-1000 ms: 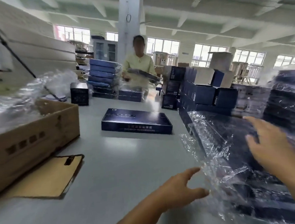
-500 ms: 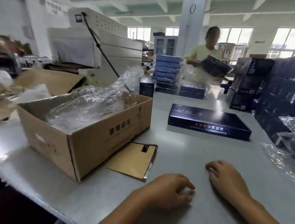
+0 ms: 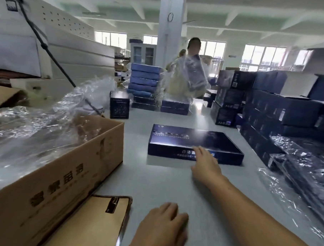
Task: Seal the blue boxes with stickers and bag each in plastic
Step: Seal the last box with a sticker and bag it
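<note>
On the grey table (image 3: 156,186), a flat blue box (image 3: 186,140) lies near the middle, apart from the stacks. The right hand (image 3: 205,165) reaches forward with fingers straight and close together, their tips touching the box's near edge; it grips nothing. The left hand (image 3: 162,228) rests palm down on the table, fingers relaxed and slightly curled, holding nothing. Just to its left a brown clipboard (image 3: 88,230) lies against an open cardboard carton (image 3: 67,179) full of crumpled clear plastic (image 3: 37,132). Along the right edge lie plastic-bagged boxes (image 3: 307,164), with stacked dark blue boxes (image 3: 279,106) behind them. Across the table another person (image 3: 176,83) holds up a box in a clear bag (image 3: 194,71).
</note>
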